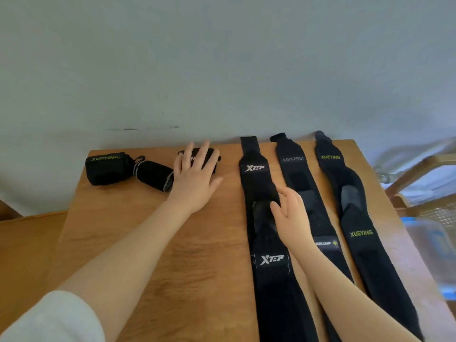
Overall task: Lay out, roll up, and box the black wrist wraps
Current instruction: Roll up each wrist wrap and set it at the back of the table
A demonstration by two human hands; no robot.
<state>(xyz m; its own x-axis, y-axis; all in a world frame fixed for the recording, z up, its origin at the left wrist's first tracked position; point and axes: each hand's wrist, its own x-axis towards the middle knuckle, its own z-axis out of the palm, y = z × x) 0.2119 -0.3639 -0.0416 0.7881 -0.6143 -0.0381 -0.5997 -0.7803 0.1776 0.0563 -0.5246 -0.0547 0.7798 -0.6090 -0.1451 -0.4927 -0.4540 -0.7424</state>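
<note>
On the surface (148, 243), two rolled wraps (128, 170) lie at ten o'clock. The left hand (195, 178), fingers spread, reaches a third roll (209, 156) at twelve, its axis crosswise. The right hand (291, 218), relaxed, rests on the XTEP wrap (269, 280) running six-to-twelve.

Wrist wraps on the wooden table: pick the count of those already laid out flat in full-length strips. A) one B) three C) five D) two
B: three strips lie flat side by side at the right of the table, the XTEP wrap, the BOKEERSI wrap and the XUEYING wrap, while three rolled wraps sit at the far left, one of them under the left hand.
</note>
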